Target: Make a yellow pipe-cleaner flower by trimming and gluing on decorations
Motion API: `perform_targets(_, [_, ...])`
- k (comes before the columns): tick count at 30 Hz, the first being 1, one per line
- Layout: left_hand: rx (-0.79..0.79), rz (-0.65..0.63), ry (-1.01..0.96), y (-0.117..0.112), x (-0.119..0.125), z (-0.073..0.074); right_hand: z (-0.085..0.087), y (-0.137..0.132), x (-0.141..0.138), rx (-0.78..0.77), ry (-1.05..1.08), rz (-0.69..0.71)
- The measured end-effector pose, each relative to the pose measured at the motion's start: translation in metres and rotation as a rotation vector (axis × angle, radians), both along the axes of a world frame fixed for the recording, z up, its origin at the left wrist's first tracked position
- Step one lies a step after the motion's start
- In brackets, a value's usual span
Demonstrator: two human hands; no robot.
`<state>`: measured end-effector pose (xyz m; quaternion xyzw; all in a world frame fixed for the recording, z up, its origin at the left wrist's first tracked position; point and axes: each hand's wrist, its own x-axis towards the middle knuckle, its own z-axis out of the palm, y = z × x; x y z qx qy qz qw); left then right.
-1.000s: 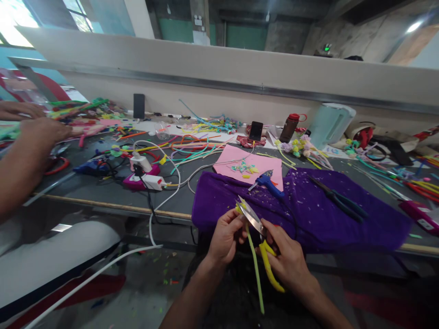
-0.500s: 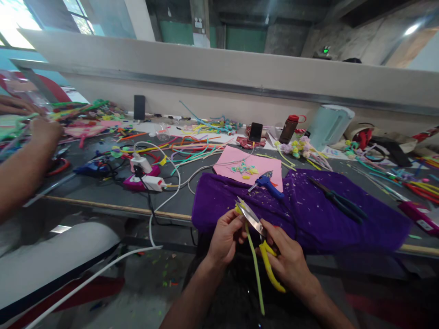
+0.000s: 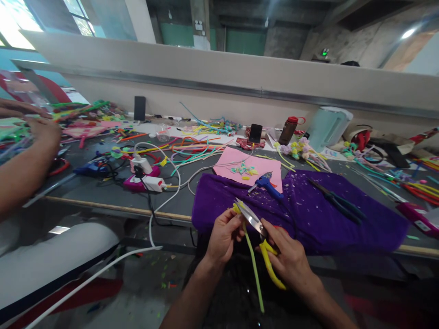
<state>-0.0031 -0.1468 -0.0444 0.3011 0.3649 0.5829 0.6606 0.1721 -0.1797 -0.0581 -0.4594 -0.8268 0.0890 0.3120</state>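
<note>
My left hand point(image 3: 224, 235) is closed, thumb and fingers pinching a fuzzy yellow flower-like piece point(image 3: 237, 208) with a long light-green pipe-cleaner stem point(image 3: 254, 269) hanging below. The fingers hide part of the piece. Scissors point(image 3: 252, 219) with yellow handles are in my right hand point(image 3: 286, 251), which is closed round the grips. Their blades point up and left, lying against the yellow piece and nearly together. Beneath is a purple cloth point(image 3: 214, 196) on the table edge. A blue hot glue gun point(image 3: 269, 185) lies on the cloth, just beyond the scissors.
Dark-handled pliers point(image 3: 339, 203) lie on the cloth at right. A pink sheet point(image 3: 228, 157) bears small clippings. Power strips point(image 3: 142, 180) and a white cable point(image 3: 176, 183) are at left. A kettle point(image 3: 329, 125), bottle point(image 3: 288, 130) and phone point(image 3: 255, 132) stand behind. Another person's hand point(image 3: 44, 130) works far left.
The scissor blades have come closer together at the yellow piece. My hands stay in nearly the same place. The other person's hands at far left have shifted slightly.
</note>
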Motion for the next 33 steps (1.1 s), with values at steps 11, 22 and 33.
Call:
perform_targets(11, [-0.025,-0.037,-0.007,0.001,-0.005,0.0,0.004,-0.003,0.006,-0.163,0.202,-0.081])
perform_targets(22, [-0.008,-0.047,-0.024,0.0,-0.005,0.001,0.004,-0.007,0.002,-0.168,0.154,-0.112])
perform_targets(33, [0.138,0.037,0.071,-0.001,0.0,-0.007,-0.003,-0.008,-0.003,-0.008,0.099,-0.047])
